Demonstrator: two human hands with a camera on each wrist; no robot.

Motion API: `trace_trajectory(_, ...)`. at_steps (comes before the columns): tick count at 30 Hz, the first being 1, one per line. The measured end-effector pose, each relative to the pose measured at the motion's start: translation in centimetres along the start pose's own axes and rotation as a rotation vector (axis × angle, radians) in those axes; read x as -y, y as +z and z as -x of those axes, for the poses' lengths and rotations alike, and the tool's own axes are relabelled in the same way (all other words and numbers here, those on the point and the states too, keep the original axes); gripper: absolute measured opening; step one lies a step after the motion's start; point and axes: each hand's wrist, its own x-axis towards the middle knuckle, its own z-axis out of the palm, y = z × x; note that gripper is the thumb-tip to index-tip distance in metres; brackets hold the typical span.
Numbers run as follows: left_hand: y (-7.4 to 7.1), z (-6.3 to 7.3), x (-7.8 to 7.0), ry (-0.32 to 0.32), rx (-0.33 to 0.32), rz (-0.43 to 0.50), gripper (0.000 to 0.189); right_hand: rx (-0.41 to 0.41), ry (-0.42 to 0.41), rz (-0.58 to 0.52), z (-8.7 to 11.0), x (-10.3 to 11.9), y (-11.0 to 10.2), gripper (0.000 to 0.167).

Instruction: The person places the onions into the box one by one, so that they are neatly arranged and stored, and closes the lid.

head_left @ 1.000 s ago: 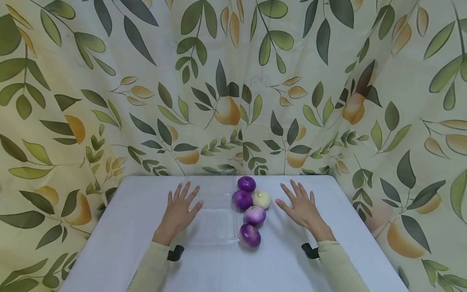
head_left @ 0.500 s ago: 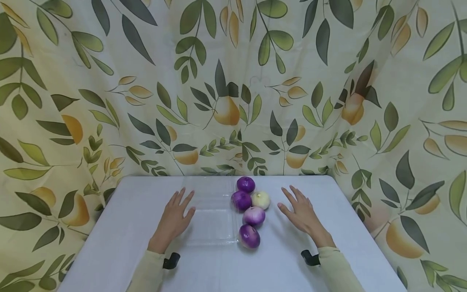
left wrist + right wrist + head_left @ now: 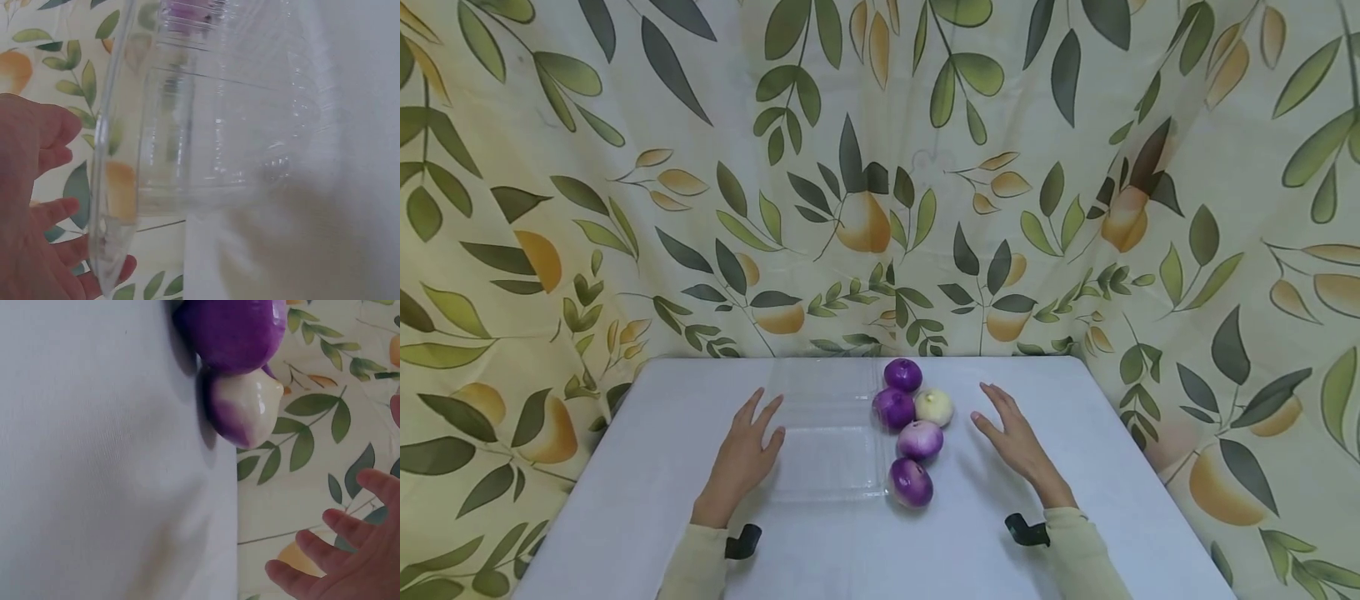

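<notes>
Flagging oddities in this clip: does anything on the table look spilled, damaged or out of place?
Nothing looks spilled or visibly damaged. Only the pale-topped onion stands out mildly, its color differing from the purple onions beside it.

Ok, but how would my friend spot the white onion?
On the table, find the clear box, then the five onions by its right edge. The white onion sits farthest right, closest to the right hand. Seen from above, it looks creamy white, while the other four show purple.
</notes>
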Motion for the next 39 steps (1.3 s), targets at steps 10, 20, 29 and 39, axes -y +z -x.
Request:
trace_trajectory(10, 0.4, 0.4, 1.2, -0.048, -0.010, 0.103, 0.049, 0.014, 0.053, -0.138, -0.5, 0.2, 1.7, 0.067)
trace_trajectory(20, 0.4, 1.2, 2.3, -0.114, 0.035, 0.143, 0.048, 0.013, 0.108, -0.208, -0.4, 0.8, 2.8, 0.064)
trace_trajectory(29, 0.7, 1.9, 3.0, -0.115, 0.038, 0.226, 0.045, 0.019, 0.140, -0.265, -0.2, 0.5, 3.7, 0.068)
trace_trajectory(39, 1.5, 2.6, 3.8, -0.070, 0.025, 0.296, 0.043, 0.036, 0.212, -0.350, 0.0, 0.5, 4.4, 0.066)
